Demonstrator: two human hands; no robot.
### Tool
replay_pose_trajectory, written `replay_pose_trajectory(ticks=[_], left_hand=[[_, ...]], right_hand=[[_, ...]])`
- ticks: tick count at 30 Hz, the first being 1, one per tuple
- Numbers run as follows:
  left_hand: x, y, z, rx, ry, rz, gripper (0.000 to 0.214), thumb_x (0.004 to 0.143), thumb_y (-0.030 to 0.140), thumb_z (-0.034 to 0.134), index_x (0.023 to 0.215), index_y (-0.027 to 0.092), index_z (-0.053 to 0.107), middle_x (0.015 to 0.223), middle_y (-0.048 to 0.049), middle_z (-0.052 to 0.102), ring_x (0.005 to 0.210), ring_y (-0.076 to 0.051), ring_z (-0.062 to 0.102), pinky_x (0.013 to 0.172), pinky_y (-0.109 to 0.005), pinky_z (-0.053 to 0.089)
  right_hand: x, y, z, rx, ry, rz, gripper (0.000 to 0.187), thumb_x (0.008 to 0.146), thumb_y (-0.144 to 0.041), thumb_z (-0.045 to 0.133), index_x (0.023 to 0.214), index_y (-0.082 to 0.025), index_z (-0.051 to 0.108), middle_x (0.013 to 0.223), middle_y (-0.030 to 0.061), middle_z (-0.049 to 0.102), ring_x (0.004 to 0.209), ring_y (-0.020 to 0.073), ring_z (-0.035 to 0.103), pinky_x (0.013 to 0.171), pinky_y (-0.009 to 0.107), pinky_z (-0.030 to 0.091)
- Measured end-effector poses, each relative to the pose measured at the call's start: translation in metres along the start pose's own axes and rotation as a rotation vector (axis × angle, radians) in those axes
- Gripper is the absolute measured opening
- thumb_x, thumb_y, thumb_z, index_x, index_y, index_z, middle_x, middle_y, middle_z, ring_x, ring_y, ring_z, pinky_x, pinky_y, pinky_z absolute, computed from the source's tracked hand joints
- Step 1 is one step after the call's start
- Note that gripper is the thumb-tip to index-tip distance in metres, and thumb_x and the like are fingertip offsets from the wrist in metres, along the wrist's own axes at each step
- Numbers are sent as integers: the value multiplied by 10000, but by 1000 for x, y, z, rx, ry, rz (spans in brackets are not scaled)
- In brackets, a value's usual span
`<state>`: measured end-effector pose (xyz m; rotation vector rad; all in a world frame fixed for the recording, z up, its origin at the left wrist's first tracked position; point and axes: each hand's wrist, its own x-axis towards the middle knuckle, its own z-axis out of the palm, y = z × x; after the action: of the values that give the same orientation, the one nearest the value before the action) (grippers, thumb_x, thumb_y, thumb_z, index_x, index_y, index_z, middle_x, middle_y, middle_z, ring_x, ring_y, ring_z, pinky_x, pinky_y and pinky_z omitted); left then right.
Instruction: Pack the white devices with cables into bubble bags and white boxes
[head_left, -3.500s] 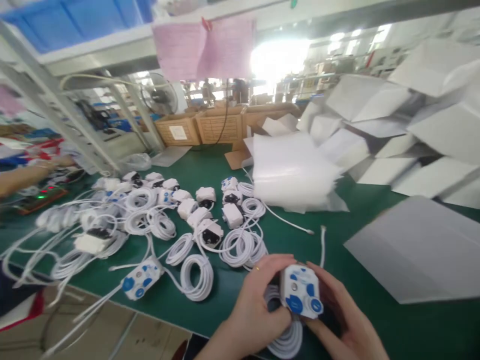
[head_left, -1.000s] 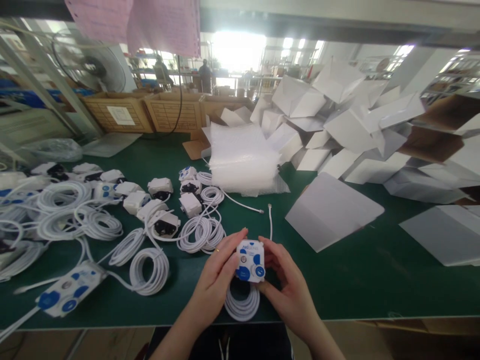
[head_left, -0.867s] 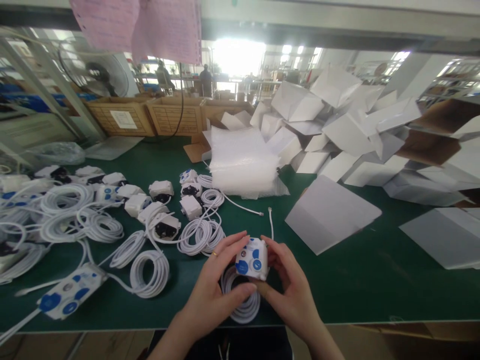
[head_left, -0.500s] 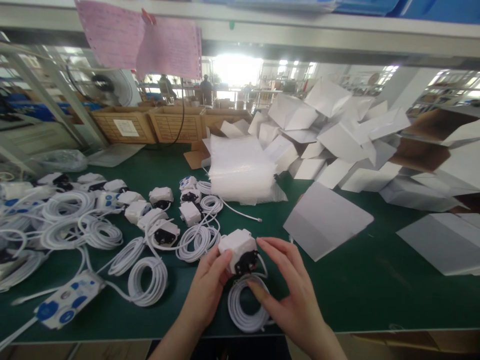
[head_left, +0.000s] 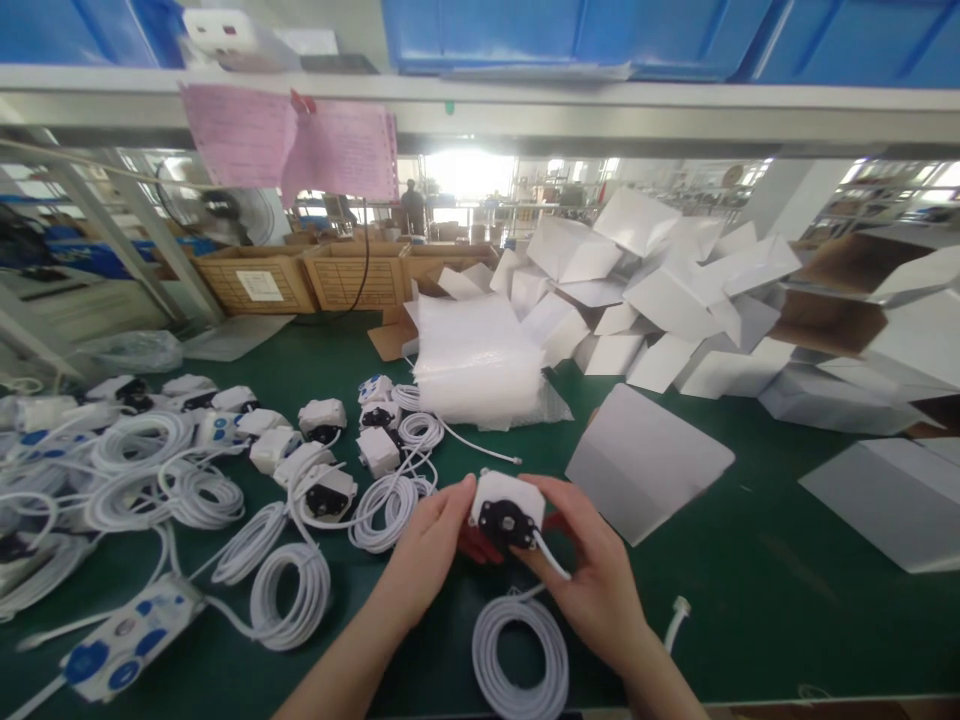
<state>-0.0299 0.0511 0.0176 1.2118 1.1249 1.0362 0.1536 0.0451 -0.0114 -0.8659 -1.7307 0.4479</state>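
Observation:
Both hands hold a small white device (head_left: 507, 508) above the green table (head_left: 750, 580); its black round underside faces me. My left hand (head_left: 427, 548) grips its left side with curled fingers. My right hand (head_left: 596, 580) grips its right side and bottom. A white cable runs down from the device to a coil (head_left: 521, 655) lying on the table just below my hands.
Several more white devices with coiled cables (head_left: 217, 470) cover the table's left. A stack of bubble-wrap bags (head_left: 472, 365) lies behind my hands. Folded white boxes (head_left: 675, 290) pile up at right, flat ones (head_left: 645, 460) nearer. Cardboard cartons (head_left: 300, 275) stand at the back.
The device was turned over in my hands: its blue-buttoned face showed before, now the black underside faces up. It was lifted slightly, and the coil dropped lower on the table.

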Motion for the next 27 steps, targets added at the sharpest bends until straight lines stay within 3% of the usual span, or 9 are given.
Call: replay_pose_trajectory(ticks=[5,9,10,12,15,17,20,24,27], left_hand=[[41,48,-29,676,337,576,222,968,338,524,958,184,684,978,-67,724,899,-226,675,818,-326,550],[83,77,-51,923,410,669,254,969,202,477,1044,163,717,1136,-112,695,1127,-285,585,1063,-442,445],[93,80,-56,980,396,662,256,959,181,489,1046,156,729,1152,-120,693,1149,-296,573,1081,-455,431],[112,83,-62,1086,345,626,218,904,150,568,1018,150,754,1124,-123,706,1133,-308,584,1062,-444,453],[131,81,-67,1211,273,568,168,832,112,648,927,159,778,1012,-109,725,1032,-294,633,964,-387,514],[135,81,-67,1266,248,554,173,866,105,616,881,165,778,959,-100,724,976,-275,653,927,-364,521],[128,84,-61,1323,210,554,236,924,95,549,872,168,768,943,-91,723,939,-257,665,907,-351,516],[114,90,-49,1360,176,578,179,941,116,571,965,147,746,1018,-109,711,1013,-276,652,923,-358,505],[115,92,-46,1353,179,588,158,911,119,615,1015,134,732,1136,-139,682,1117,-305,616,947,-370,495]], right_hand=[[27,6,-31,-463,526,-191,452,923,-193,682,1363,-225,584,1299,139,650,1230,343,616,987,528,573],[61,6,-64,-742,773,-410,448,949,-246,661,1383,-188,566,1324,168,638,1273,363,596,1061,549,526],[65,6,-67,-733,759,-424,429,954,-252,655,1371,-190,571,1328,166,639,1273,355,599,1054,528,536],[64,7,-62,-601,580,-304,401,938,-298,679,1315,-192,594,1299,160,657,1193,329,653,976,471,593],[44,13,-37,-179,210,147,453,857,-433,744,1215,-188,612,1145,136,723,960,289,737,809,415,652],[25,18,-22,90,88,422,470,798,-459,776,1153,-190,626,1019,108,757,869,291,752,775,429,657],[7,25,-16,252,36,623,423,738,-403,807,1088,-211,666,968,83,770,853,305,755,758,448,654],[4,29,-28,180,56,584,424,699,-430,835,1027,-193,707,991,95,759,826,296,731,700,412,630],[4,28,-35,200,173,618,466,713,-475,840,1045,-179,703,1016,101,749,845,283,714,749,404,612]])
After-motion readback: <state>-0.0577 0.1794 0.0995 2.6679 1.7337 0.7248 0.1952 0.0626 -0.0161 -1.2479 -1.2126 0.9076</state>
